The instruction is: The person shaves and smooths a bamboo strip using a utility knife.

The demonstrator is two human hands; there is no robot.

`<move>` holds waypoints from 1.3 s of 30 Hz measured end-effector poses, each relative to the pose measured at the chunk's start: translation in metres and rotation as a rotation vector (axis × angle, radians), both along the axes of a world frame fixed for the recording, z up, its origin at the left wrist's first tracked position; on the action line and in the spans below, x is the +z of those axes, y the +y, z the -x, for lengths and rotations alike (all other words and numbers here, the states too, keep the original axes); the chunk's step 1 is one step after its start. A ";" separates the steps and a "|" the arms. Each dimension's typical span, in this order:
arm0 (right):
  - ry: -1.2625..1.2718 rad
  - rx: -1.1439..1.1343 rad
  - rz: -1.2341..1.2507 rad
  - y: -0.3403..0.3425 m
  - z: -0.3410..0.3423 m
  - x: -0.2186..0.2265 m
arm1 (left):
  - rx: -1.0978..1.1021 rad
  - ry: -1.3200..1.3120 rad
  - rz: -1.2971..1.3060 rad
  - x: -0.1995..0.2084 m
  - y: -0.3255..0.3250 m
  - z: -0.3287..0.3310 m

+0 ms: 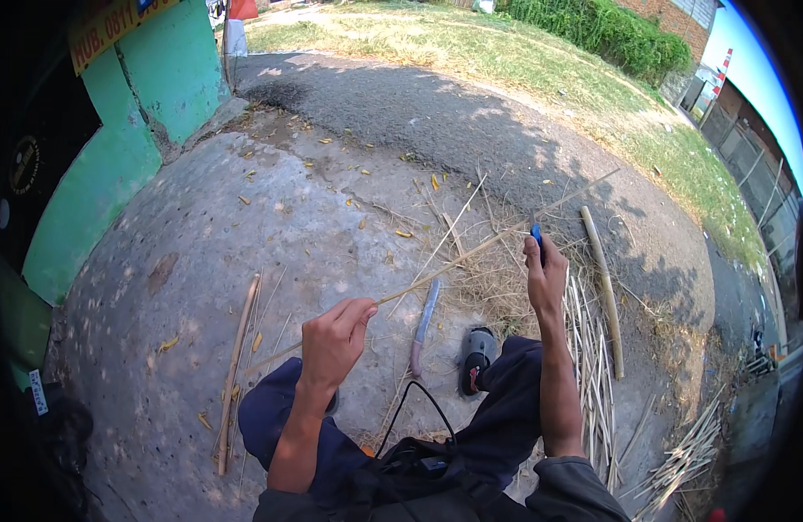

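Note:
My left hand (334, 338) pinches a long thin bamboo strip (471, 253) that runs up and to the right across the view. My right hand (545, 277) grips a small blue-handled knife (536, 233) held against the strip further along. I sit with both knees in dark blue trousers over a concrete floor (245, 226). Below the strip, between my hands, a large knife with a pale handle (424, 323) lies on the ground.
A thick bamboo stick (605, 287) and a row of thin split strips (593, 365) lie at my right. Another stick (235, 365) lies at my left. Shavings litter the ground ahead. My sandalled foot (476, 355) is near the big knife. A green wall (114, 165) stands at left.

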State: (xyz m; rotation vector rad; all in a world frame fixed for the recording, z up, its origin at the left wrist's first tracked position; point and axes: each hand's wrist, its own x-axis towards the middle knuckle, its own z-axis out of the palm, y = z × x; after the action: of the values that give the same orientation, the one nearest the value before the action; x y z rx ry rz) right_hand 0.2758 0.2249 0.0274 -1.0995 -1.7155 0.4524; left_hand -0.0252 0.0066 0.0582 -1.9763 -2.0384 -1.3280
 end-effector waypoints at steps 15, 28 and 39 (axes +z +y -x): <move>0.836 0.328 0.580 -0.014 0.014 -0.002 | 0.014 0.099 0.111 0.010 0.003 0.022; 0.591 0.447 0.719 -0.054 0.078 -0.006 | -0.127 0.020 0.158 -0.009 0.024 -0.023; 0.381 0.358 0.615 -0.051 0.076 -0.001 | -0.026 -0.056 0.015 -0.005 0.025 -0.015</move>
State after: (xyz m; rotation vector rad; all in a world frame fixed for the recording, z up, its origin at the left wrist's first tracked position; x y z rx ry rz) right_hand 0.1993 0.1738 0.0264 -1.0269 -1.4587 1.3918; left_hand -0.0105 0.0319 0.0531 -2.0010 -2.0587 -1.3931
